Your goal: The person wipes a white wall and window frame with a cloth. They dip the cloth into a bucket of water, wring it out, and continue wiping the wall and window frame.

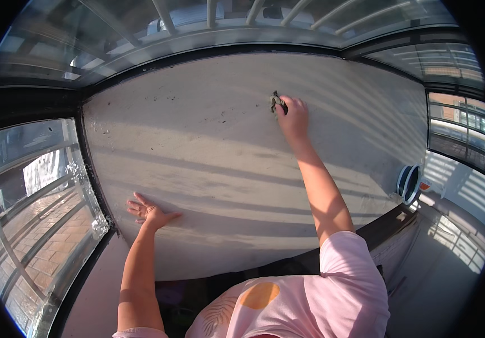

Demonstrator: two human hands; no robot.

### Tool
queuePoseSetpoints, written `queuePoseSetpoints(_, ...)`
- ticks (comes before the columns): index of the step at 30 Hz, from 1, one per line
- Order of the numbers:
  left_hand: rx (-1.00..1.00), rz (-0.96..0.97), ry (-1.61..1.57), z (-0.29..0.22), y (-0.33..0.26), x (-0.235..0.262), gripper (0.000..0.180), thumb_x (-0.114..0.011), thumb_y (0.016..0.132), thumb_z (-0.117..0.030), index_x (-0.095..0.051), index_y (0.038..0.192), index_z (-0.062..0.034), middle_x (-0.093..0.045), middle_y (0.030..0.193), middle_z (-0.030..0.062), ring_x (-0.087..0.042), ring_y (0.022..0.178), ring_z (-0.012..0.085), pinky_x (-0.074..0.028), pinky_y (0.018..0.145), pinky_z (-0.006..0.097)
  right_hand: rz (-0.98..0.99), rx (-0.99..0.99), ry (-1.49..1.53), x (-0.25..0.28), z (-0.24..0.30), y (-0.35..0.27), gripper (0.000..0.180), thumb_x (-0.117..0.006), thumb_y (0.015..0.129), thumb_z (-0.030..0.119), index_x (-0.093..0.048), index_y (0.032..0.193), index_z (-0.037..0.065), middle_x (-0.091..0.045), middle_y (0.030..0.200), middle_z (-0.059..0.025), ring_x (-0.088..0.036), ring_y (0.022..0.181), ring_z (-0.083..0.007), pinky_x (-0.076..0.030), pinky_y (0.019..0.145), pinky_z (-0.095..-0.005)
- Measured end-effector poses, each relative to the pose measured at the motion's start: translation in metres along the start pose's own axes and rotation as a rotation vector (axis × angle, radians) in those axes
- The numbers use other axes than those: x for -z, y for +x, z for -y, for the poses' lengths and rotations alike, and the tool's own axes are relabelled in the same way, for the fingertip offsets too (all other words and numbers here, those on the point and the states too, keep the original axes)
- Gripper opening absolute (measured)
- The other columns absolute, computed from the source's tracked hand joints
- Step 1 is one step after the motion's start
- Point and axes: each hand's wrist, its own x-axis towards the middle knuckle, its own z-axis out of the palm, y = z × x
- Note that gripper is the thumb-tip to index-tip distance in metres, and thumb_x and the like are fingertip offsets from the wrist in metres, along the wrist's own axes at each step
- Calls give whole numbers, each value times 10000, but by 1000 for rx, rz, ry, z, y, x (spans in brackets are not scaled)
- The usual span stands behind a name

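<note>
My right hand (294, 118) reaches far across a pale, flat surface (197, 129) below the windows. Its fingers are closed around a small crumpled dark greenish-grey cloth (278, 103), which rests against the surface. My left hand (148, 213) lies on the same surface nearer to me, at the left, with its fingers spread and nothing in it. Small dark specks and smudges dot the surface, mostly left of the cloth. Striped shadows fall over it.
Dark-framed windows with bars (211, 17) border the far side, and another barred window (34, 208) stands at the left. A round dark-and-white container (408, 184) sits at the right edge. A dark ledge (389, 225) runs along the near right.
</note>
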Motion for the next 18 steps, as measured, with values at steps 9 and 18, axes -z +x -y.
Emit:
queuePoseSetpoints(9, -13, -6, 31, -18, -3, 3, 1599, -859, 410, -556, 396, 1279, -77, 287, 1361, 349, 215, 1292, 502, -15, 1045, 608, -158, 120, 23, 2, 8, 2, 245, -645, 761, 124, -549, 984, 91, -545, 929, -100, -537, 881, -294, -472, 722, -397)
queuePoseSetpoints(18, 0, -10, 31, -4, -1, -4, 1594, -864, 418, -539, 392, 1279, -66, 291, 1353, 358, 224, 1277, 521, -9, 1050, 602, -365, 87, 97, -38, 17, 11, 191, -590, 757, 22, -554, 942, 46, -544, 896, -112, -538, 849, -311, -461, 715, -402)
